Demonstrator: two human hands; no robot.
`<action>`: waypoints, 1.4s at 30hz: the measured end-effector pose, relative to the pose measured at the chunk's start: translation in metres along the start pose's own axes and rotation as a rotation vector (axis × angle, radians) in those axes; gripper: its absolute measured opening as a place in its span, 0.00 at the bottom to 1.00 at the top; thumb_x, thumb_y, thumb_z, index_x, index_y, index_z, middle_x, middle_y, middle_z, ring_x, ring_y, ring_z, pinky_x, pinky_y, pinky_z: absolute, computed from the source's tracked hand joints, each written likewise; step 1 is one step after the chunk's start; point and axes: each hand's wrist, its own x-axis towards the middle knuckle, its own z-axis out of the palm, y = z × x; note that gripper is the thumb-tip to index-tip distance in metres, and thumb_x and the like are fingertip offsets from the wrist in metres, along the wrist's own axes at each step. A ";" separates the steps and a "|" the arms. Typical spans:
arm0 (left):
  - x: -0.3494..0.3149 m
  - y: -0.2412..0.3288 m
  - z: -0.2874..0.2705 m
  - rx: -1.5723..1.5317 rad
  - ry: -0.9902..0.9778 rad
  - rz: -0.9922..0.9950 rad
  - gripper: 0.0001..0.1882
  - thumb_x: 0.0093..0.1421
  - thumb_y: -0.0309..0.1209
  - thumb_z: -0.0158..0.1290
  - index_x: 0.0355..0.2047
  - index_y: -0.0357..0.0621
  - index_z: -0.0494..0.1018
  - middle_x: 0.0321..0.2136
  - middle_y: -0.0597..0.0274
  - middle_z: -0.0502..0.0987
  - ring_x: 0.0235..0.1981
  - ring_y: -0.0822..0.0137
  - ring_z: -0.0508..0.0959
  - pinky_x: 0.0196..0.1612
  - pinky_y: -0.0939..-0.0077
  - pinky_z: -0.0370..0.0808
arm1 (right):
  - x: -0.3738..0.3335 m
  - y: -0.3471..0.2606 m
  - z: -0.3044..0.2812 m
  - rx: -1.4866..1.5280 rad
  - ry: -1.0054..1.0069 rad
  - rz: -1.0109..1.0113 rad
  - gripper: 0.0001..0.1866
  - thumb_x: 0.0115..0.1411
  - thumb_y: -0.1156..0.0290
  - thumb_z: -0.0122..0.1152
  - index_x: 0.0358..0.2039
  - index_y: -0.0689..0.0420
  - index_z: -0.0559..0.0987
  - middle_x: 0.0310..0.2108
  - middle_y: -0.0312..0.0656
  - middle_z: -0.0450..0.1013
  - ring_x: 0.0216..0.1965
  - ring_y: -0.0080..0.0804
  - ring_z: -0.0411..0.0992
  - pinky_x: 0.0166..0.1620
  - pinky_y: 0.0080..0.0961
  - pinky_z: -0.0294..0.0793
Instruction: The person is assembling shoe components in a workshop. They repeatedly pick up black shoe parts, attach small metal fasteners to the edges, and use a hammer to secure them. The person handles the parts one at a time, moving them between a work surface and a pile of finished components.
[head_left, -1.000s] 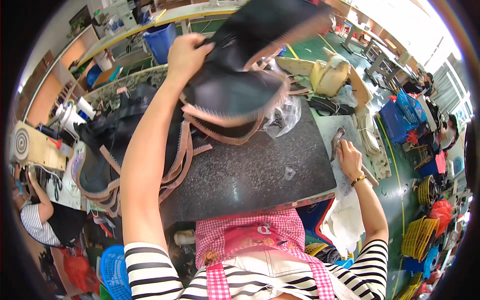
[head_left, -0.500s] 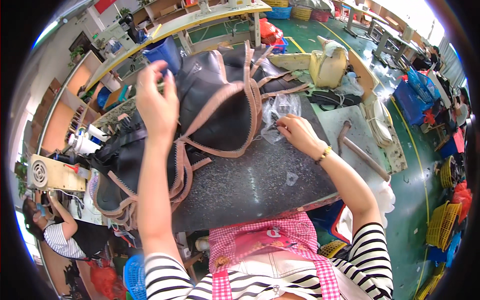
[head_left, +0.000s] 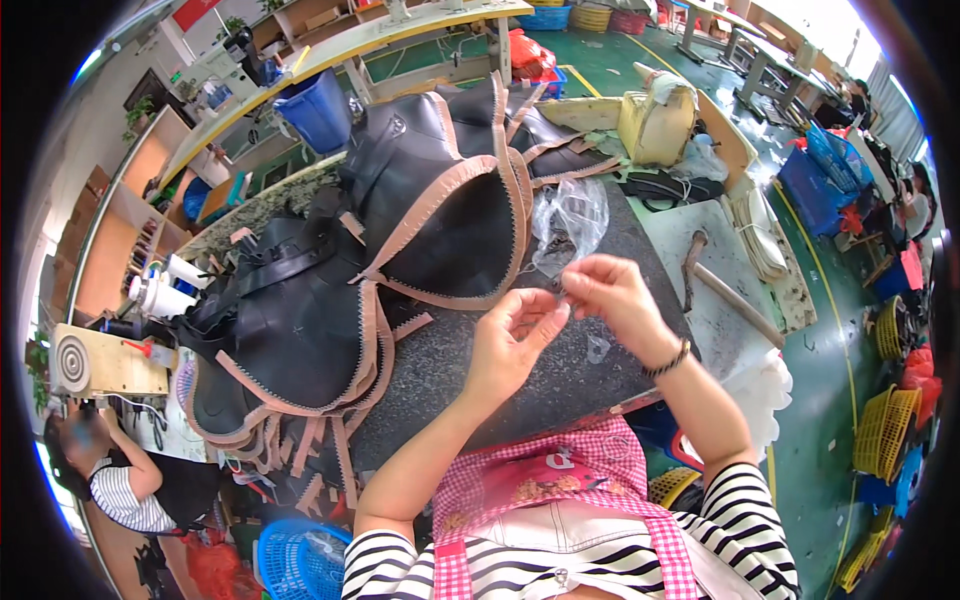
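My left hand [head_left: 512, 338] and my right hand [head_left: 618, 303] meet over the dark speckled work slab [head_left: 450, 375]. The fingertips of each are pinched together, and what sits between them is too small to make out. Just beyond lies a crumpled clear plastic bag [head_left: 575, 218] with small dark bits inside. To the left of it are stacked black leather pieces [head_left: 455, 235] with tan zigzag-cut edging, apart from both hands. Another pile of black leather pieces [head_left: 295, 325] spreads farther left, its edging hanging over the slab's near side.
A hammer [head_left: 740, 305] rests on a pale board [head_left: 690, 240] to the right. Behind it stand a yellowish block [head_left: 657, 128] and a tied white bundle [head_left: 755, 235]. A blue basket [head_left: 300, 560] is at lower left. At the far left a person [head_left: 125, 480] sits by a machine.
My left hand has come down from above the leather pieces to the front of the slab. My right hand has drawn back from the plastic bag, and the two now meet.
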 end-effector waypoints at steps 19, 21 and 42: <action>-0.063 0.008 -0.020 -0.063 -0.039 -0.224 0.09 0.64 0.29 0.54 0.34 0.33 0.79 0.25 0.58 0.81 0.25 0.73 0.80 0.30 0.82 0.78 | -0.057 0.011 0.030 -0.182 -0.180 0.061 0.09 0.60 0.74 0.62 0.39 0.66 0.81 0.28 0.37 0.78 0.27 0.17 0.74 0.30 0.17 0.74; -0.069 0.006 -0.016 0.004 -0.030 -0.217 0.10 0.64 0.29 0.54 0.33 0.33 0.79 0.23 0.58 0.81 0.23 0.73 0.80 0.28 0.82 0.77 | -0.067 0.010 0.035 -0.470 -0.126 -0.141 0.10 0.59 0.76 0.62 0.40 0.66 0.80 0.28 0.40 0.77 0.26 0.22 0.76 0.29 0.19 0.75; -0.080 0.004 -0.012 0.240 -0.083 -0.222 0.17 0.67 0.34 0.50 0.26 0.34 0.77 0.18 0.58 0.80 0.21 0.74 0.80 0.24 0.82 0.76 | -0.073 -0.005 0.022 -1.282 -0.602 -0.694 0.09 0.52 0.73 0.65 0.32 0.61 0.76 0.24 0.39 0.69 0.23 0.33 0.74 0.25 0.27 0.75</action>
